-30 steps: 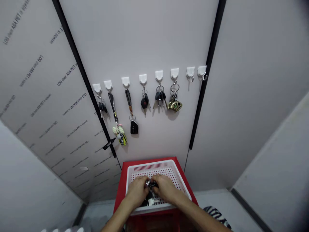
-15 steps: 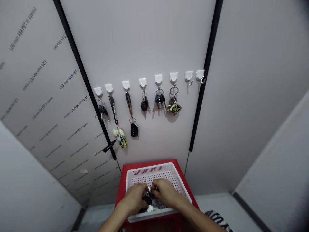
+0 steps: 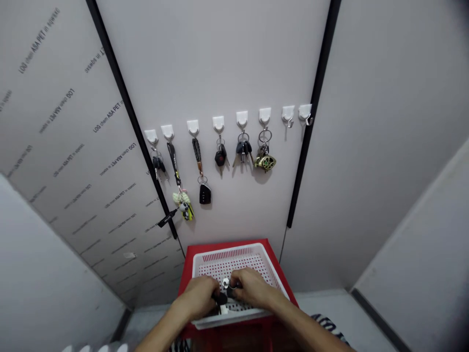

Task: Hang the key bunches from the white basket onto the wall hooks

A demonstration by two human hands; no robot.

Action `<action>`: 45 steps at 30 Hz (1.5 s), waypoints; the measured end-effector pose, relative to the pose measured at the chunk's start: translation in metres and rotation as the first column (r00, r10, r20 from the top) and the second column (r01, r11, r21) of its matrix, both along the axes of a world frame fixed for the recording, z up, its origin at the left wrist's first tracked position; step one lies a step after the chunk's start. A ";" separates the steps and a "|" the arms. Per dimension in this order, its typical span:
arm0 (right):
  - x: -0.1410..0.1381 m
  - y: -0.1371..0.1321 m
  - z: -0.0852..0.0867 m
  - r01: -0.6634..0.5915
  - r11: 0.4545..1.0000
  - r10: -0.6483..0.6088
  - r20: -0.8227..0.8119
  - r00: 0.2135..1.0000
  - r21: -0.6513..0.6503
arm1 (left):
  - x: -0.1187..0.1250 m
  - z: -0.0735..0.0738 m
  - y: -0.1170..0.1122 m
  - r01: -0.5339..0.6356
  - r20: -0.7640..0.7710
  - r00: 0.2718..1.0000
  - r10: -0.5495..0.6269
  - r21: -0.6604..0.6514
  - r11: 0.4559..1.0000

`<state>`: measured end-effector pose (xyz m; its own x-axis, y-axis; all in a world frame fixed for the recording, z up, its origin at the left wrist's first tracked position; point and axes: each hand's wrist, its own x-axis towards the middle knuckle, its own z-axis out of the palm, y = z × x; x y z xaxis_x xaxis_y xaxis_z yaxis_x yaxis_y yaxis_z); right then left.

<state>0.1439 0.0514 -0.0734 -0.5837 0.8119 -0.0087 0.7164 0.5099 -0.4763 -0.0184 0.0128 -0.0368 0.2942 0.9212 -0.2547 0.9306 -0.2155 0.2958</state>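
Inside a white plastic basket (image 3: pixel 229 264), my left hand (image 3: pixel 200 295) is closed with its fingers round a black-headed key bunch (image 3: pixel 220 298). A pale tag-like piece (image 3: pixel 223 309) lies just below those keys. To the right, my right hand (image 3: pixel 252 287) pinches another set of keys (image 3: pixel 230 292) with a black part, and a shiny silver piece (image 3: pixel 225 282) shows at its fingertips. The fingers partly hide both bunches, so their exact shapes cannot be made out.
The basket rests on a red stool (image 3: pixel 189 254) against the wall. Above it, white hooks (image 3: pixel 242 117) run in a row. Several carry keys, among them a black car key (image 3: pixel 205 194), a panda charm (image 3: pixel 184 208) and a brass-coloured charm (image 3: pixel 265 163). Two bare hooks (image 3: pixel 288 115) are at the right.
My left hand has drawn slightly left, widening the gap between my hands. The silver piece at my right fingertips shows more clearly. The view has shifted a little.
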 end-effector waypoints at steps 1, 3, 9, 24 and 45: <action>0.001 0.001 0.000 -0.004 1.000 0.004 -0.027 1.000 -0.005 | -0.002 0.000 0.001 -0.018 0.034 0.999 0.017 0.024 1.000; 0.004 0.002 0.001 0.002 1.000 -0.004 -0.091 0.996 -0.023 | -0.005 -0.001 0.005 -0.066 0.148 0.988 0.054 0.079 0.995; 0.021 0.010 0.010 0.094 0.993 -0.107 -0.231 0.967 -0.067 | -0.010 0.005 0.020 -0.246 0.591 0.788 0.173 0.044 0.968; -0.003 -0.003 0.068 0.085 0.983 -0.006 -0.437 0.900 0.162 | 0.020 0.030 0.029 -0.247 0.825 0.473 0.308 -0.211 0.946; 0.098 0.076 0.262 0.531 0.840 -0.205 -0.837 0.507 0.116 | 0.140 0.212 0.083 -0.059 0.286 0.899 -0.332 0.829 0.556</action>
<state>0.2419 0.1277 0.1888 0.1291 0.8058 0.5779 0.3101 0.5207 -0.7954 0.1212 0.0954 0.1750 0.3206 0.6084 0.7260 0.7208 -0.6540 0.2298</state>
